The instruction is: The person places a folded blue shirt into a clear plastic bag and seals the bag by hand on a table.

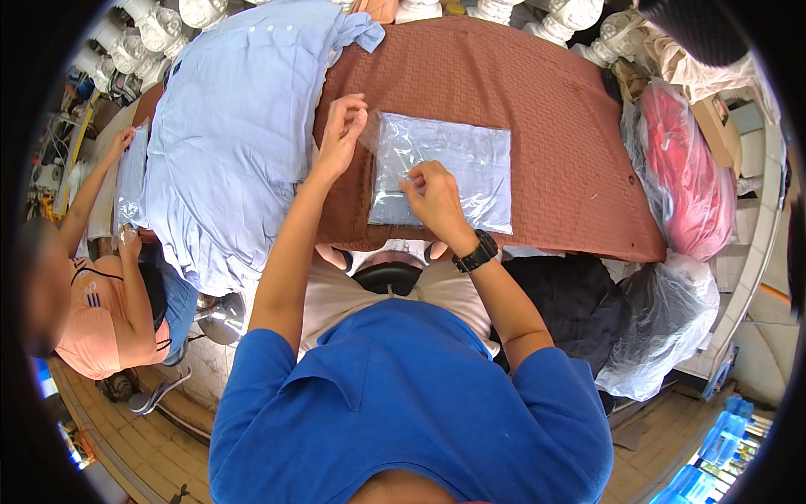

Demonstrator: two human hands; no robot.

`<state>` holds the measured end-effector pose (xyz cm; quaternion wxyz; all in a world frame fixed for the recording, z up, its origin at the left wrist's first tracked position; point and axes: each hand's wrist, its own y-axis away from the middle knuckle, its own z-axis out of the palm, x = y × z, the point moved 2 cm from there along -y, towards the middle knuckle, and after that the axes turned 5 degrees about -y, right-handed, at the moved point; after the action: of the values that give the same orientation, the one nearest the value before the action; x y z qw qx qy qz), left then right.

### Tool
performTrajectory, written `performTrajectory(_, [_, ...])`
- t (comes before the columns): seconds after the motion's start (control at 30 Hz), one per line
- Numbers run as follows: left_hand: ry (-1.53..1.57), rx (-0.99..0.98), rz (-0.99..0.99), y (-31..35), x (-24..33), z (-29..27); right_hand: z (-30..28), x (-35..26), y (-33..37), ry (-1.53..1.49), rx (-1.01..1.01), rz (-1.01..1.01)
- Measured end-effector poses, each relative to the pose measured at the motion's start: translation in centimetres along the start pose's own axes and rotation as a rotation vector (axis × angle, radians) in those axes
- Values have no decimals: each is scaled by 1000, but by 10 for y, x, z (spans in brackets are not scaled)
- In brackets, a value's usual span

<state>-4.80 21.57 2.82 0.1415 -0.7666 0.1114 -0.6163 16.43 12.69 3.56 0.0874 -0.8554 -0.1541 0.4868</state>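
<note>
A folded light blue garment in a clear plastic bag (470,160) lies flat on the brown-covered table in front of me. At its upper left corner, my left hand (342,134) is closed in a pinch at the bag's clear flap, which stretches out beyond the garment. Over the middle of the bag is my right hand (438,197), wearing a black watch at the wrist. Its fingers are curled with the tips close together near the plastic. Whatever lies between those fingertips, if anything, is too small to make out.
A pile of light blue shirts (239,126) covers the table's left. Further left, a co-worker in an orange top (109,311) handles another clear bag (132,181). Bagged red cloth (680,168) stands to the right of the brown cover (571,168). White balusters (571,18) line the far edge.
</note>
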Motion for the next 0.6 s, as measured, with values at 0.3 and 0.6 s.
performTrajectory(0.3, [-392, -38, -365, 89, 65, 41, -7, -4, 1, -155, -7, 156])
performTrajectory(0.6, [-378, 0, -330, 81, 49, 64, -38, -5, 8, -224, 19, 226])
